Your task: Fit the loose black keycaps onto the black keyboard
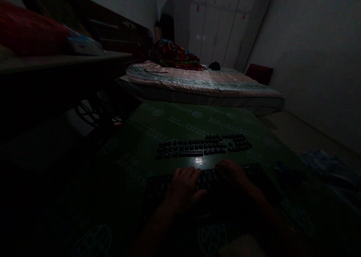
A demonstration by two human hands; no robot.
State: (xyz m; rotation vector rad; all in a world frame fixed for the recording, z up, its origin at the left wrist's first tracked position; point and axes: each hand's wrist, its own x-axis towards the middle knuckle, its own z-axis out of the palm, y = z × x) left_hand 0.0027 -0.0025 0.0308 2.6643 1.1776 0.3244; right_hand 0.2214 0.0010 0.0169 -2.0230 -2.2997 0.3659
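Note:
A dark keyboard [158, 185] lies on the green table under both my hands. My left hand [182, 185] rests on its left-middle part, fingers spread over the keys and thumb out to the side. Over the upper right-middle part, my right hand [230, 173] is curled with its fingers drawn together; whatever is between them is hidden. Beyond the keyboard, loose black keycaps [191, 147] lie in rows in a keyboard layout, with a long space bar [191, 153] at their near side. The near part of the keyboard is lost in shadow.
The green table [180, 127] carries printed white globe marks. A dark bundle [287, 170] lies on its right. Past the far edge stands a bed [208, 85] with a red patterned blanket [177, 55]. At left, a shelf [113, 55] holds a red bag [31, 31].

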